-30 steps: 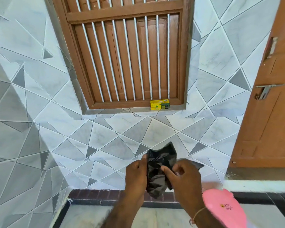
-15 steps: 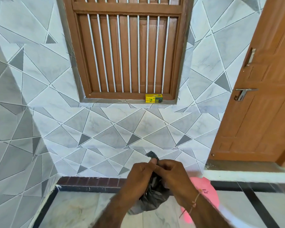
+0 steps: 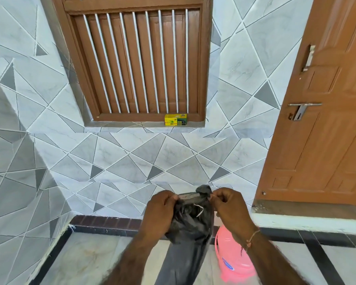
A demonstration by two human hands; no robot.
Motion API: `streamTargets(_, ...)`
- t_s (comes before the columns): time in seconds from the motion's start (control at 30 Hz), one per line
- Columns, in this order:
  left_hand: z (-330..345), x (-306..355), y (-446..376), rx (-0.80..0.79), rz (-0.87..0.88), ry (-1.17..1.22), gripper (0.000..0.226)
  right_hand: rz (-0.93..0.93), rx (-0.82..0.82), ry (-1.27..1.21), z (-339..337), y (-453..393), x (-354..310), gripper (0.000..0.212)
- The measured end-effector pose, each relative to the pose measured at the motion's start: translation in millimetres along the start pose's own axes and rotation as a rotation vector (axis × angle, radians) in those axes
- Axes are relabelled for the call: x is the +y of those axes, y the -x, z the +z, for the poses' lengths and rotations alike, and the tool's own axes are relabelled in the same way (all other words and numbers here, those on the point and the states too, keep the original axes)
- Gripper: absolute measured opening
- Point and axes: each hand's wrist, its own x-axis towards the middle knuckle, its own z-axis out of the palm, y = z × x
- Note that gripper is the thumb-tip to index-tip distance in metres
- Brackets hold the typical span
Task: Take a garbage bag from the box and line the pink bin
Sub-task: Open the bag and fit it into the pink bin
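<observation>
A black garbage bag [image 3: 190, 225] hangs in front of me, its top edge stretched between my two hands. My left hand [image 3: 159, 210] pinches the top left of the bag. The top right is pinched by my right hand [image 3: 229, 205], which has a thread band at the wrist. The bag's lower part trails down out of the frame. The pink bin [image 3: 232, 258] stands on the floor below and right of the bag, partly hidden by my right forearm. The yellow bag box [image 3: 175, 119] sits on the window sill, far above my hands.
A tiled wall faces me, with a barred wooden window [image 3: 136, 62] above. A brown wooden door [image 3: 325, 120] with a metal handle stands to the right on a raised step [image 3: 308, 220]. The floor has pale tiles with dark borders.
The bag was crumpled between my hands; now my hands have drawn apart along its top edge and the bag hangs longer. The view has tilted down and the pink bin shows more.
</observation>
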Motion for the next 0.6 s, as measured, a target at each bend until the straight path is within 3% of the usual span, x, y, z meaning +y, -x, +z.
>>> streamTargets(0.17, 27, 10, -13, 0.28, -0.225, 0.136, 0.03, 0.045, 0.106, -0.069, -54, -33, 17, 0.016)
streamTargets(0.23, 30, 14, -18, 0.358, -0.369, 0.451, 0.03, 0.051, 0.189, -0.073, -68, -46, 24, 0.013)
streamTargets(0.3, 34, 17, -26, 0.339, -0.547, 0.876, 0.022, 0.062, 0.269, -0.047, -76, -57, 33, 0.008)
streamTargets(0.37, 36, 19, -38, 0.341, -0.625, 1.037, 0.014, 0.019, 0.32, 0.006, -79, -66, 38, 0.012)
streamTargets(0.5, 29, 23, -69, 0.387, -0.497, 0.921, 0.019, -0.22, 0.257, 0.34, -81, -83, 45, 0.03)
streamTargets(0.6, 11, 2, -101, 0.416, -0.247, 0.421, 0.031, -0.244, 0.314, 0.528, -92, -101, 55, 0.032)
